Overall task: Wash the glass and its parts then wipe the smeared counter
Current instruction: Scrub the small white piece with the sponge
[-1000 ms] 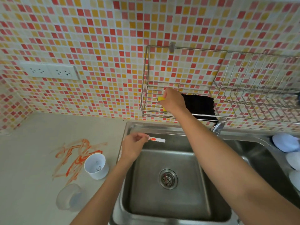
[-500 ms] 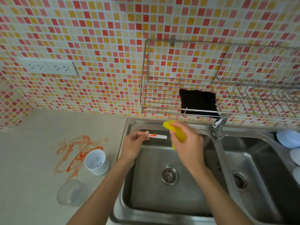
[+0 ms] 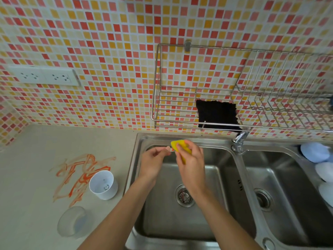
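Observation:
Over the left sink basin (image 3: pixel 196 230), my left hand (image 3: pixel 153 160) pinches a thin white stick-like part smeared orange (image 3: pixel 171 149). My right hand (image 3: pixel 190 159) grips a yellow sponge (image 3: pixel 177 144) wrapped over that part's far end, so most of the part is hidden. A white plastic cup (image 3: pixel 103 184) stands upright on the counter left of the sink. A translucent lid (image 3: pixel 73 221) lies in front of it. An orange smear (image 3: pixel 77 170) covers the counter behind and left of the cup.
A wire rack (image 3: pixel 243 98) hangs on the tiled wall above the sink with a black cloth (image 3: pixel 218 114) in it. The tap (image 3: pixel 239 139) stands between the two basins. Pale blue dishes (image 3: pixel 315 152) lean at the far right. Wall sockets (image 3: pixel 45 76) sit at the left.
My right hand took the yellow sponge from the rack, came down to the sink, and now closes it over the part held in my left hand.

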A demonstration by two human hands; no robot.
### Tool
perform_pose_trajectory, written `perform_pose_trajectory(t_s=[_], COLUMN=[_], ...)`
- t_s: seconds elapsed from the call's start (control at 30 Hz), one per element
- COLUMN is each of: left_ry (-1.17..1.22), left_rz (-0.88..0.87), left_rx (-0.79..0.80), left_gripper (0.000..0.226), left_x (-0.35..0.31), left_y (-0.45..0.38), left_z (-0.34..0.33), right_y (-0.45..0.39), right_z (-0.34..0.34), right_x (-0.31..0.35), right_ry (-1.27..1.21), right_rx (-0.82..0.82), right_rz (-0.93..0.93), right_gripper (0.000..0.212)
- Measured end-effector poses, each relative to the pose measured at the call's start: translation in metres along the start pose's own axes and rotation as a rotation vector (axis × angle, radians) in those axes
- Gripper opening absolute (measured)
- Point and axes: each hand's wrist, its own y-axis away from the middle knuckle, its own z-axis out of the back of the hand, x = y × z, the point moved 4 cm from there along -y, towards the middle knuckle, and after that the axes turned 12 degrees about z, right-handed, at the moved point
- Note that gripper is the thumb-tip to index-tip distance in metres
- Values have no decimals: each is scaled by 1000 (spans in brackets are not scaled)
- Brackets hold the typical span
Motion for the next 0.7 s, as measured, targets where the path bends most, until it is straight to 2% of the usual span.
perform_pose_trajectory(t_s=[0.1,0.23,0.4,0.53,0.63,0.7], left_ry=[12,15,15,20,37,35], left_rz=[3,3,-16,0,14,9], left_rx=[-26,-29,-68,-63,-95,-101], left_gripper=[13,10,12,8,8,8], left_x=[1,4,4,5,8,9], left_y=[-1,-3,-2,-2,-1,0], left_z=[0,1,0,1,0,0], right_y=[1,9,5,15,16,20], right_z=[-2,-8,-11,-13,-12,-13], right_x=[-10,5,-8,2,-11,-4], right_ry=[-24,-61,-58,-63,-66,-89], right_rx=[-42,-40,-66,-62,-117,-122], right_rz=[-89,7,-105,1,-93,-58], right_gripper=[32,35,35,37,37,35])
